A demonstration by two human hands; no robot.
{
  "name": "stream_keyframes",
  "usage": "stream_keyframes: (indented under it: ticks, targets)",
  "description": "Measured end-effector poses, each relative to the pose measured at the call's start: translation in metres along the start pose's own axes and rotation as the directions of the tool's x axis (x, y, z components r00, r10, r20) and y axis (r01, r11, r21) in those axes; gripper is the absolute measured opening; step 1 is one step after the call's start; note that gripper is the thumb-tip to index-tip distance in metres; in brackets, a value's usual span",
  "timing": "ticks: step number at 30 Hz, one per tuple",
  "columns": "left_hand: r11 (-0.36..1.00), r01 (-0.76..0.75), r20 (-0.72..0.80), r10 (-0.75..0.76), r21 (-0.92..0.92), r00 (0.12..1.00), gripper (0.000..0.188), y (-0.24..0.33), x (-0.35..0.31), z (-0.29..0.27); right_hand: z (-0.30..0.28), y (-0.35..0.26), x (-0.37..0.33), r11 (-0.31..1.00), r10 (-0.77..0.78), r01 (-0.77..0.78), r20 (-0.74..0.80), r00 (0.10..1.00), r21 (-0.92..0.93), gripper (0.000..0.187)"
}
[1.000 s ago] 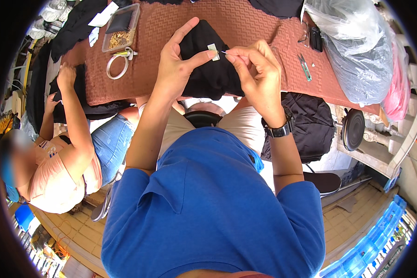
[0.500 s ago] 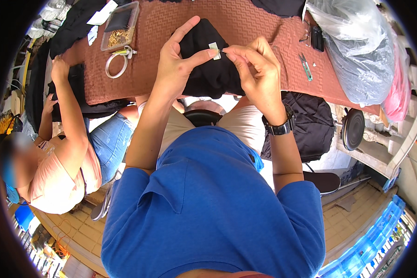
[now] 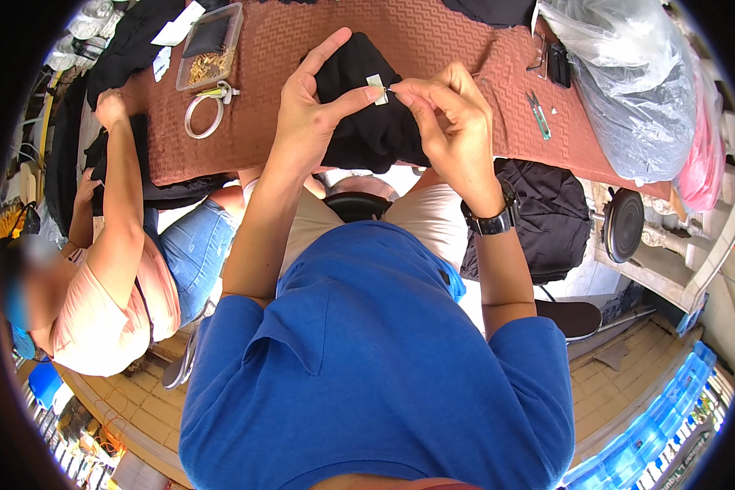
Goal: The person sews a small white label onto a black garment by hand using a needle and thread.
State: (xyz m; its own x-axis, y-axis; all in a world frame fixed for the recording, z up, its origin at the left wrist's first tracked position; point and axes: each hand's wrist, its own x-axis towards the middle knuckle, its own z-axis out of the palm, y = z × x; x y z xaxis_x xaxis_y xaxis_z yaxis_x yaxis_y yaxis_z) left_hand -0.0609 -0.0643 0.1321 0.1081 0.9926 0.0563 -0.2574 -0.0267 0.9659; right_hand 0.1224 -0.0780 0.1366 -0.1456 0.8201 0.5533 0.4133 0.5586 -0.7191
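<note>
A piece of black cloth hangs over the table's near edge between my hands, with a small pale label on its upper part. My left hand grips the cloth, its thumb pressed on the label; the index finger points up and the other fingers are hidden behind the fabric. From the right, my right hand pinches a tiny, thin pin-like piece between thumb and forefinger, right beside the label. It is too small to make out fully. The right wrist wears a black watch.
On the brown-covered table lie a clear box of small gold-coloured pieces, a roll of tape, green thread snips and a big plastic bag. A co-worker sits at left, handling black cloth.
My hands hold nearly the same pose, the right one shifting very slightly. At left, the co-worker's arms have moved a little.
</note>
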Motion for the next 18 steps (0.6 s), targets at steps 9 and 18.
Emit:
stream_keyframes:
  ticks: [9,18]
  targets:
    - [0.994,0.055,0.035,-0.052,-0.092,0.998,0.072,-0.002,0.001,-0.002,0.006,0.011,-0.004,0.975,0.124,-0.122,0.000,0.992,0.187,0.015]
    - [0.977,0.184,0.096,-0.173,-0.111,0.980,0.069,0.001,-0.001,-0.005,0.009,0.021,-0.010,0.908,0.218,-0.218,0.040,0.975,0.358,0.010]
